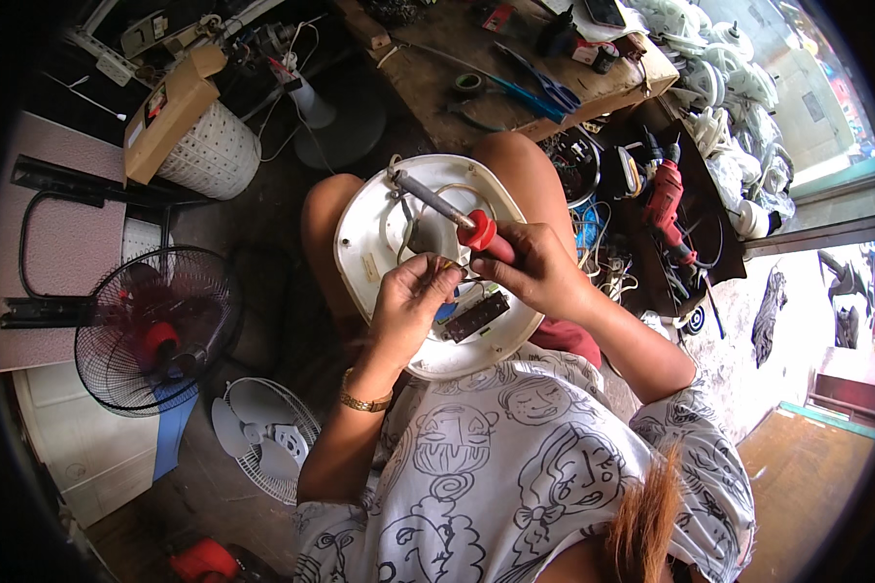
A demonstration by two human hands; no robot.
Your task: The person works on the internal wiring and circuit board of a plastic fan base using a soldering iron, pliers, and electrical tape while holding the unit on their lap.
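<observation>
A white oval appliance base (358,248), hollow side up, rests across my lap. My right hand (546,268) is closed around the red handle of a soldering iron (439,202), whose grey metal barrel slants up and left over the base. Closed in a pinch, my left hand (406,303) holds thin wires (449,264) over the base's middle. My two hands' fingertips nearly meet at these wires; the exact joint is too small to make out. Inside the base, a dark switch block (476,319) lies below my fingers.
Ahead stands a wooden table (632,80) with blue-handled scissors (554,92) and tape (468,83). To the right, a red drill (667,194) lies in a dark tray. On the left are a caged fan (160,330), a grey fan blade (253,429) and a woven basket (214,151).
</observation>
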